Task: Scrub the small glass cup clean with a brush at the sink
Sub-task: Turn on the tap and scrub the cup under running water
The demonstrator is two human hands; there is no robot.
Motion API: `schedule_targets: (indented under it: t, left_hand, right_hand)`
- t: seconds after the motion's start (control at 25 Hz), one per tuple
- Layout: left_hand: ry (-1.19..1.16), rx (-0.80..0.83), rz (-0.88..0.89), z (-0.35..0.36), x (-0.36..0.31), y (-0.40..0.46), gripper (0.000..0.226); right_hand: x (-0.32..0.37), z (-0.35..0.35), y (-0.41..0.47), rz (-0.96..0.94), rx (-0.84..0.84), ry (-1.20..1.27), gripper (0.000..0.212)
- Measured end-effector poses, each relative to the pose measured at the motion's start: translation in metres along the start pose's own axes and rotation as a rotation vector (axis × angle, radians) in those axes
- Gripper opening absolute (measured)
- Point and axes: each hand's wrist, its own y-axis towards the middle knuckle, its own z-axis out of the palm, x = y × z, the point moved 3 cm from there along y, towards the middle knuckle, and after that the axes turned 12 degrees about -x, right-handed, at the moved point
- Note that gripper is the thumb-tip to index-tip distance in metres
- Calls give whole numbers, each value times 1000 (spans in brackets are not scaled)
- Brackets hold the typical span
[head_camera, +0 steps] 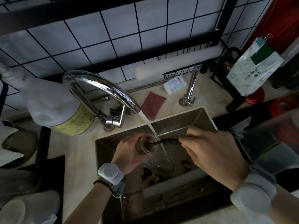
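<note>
My left hand (131,152) grips the small glass cup (148,144) over the sink (208,117), tilted so its mouth faces right. My right hand (215,152) pinches the dark handle of a thin brush (163,141), whose head sits inside the cup's mouth. Water streams from the curved chrome faucet (100,88) down past the cup's right rim into the basin.
A larger clear glass (161,165) lies in the dirty sink below the cup. Behind the sink are a red scouring pad (152,104), a small second tap (191,88) and a white packet (174,84). A big white bottle (55,107) stands left; a blender jug (265,143) stands right.
</note>
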Motion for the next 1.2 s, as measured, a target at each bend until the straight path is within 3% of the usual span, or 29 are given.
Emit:
schedule_targets:
  t: [0.16, 0.36, 0.48, 0.64, 0.84, 0.92, 1.08, 1.2]
  left_hand:
    - [8, 13, 8, 3, -5, -1, 59]
    - [39, -22, 14, 2, -3, 2, 62]
    - [47, -26, 21, 0, -3, 3, 62]
    - [72, -21, 28, 3, -3, -3, 58]
    - [105, 5, -3, 3, -8, -2, 60]
    - [123, 14, -3, 3, -8, -1, 61]
    - [230, 64, -29, 6, -3, -4, 65]
    - [325, 99, -51, 8, 6, -9, 67]
  right_hand:
    - [-3, 11, -4, -1, 66, -33, 23]
    - [-18, 1, -13, 138, 11, 65, 19]
    - [-35, 0, -20, 235, 128, 252, 26]
    - [-48, -5, -23, 314, 134, 435, 27]
    - [-61, -1, -23, 343, 57, 359, 28]
    - [-58, 4, -25, 359, 116, 440, 27]
    - [-68, 15, -32, 358, 82, 284, 24]
    - [-78, 25, -39, 417, 149, 301, 20]
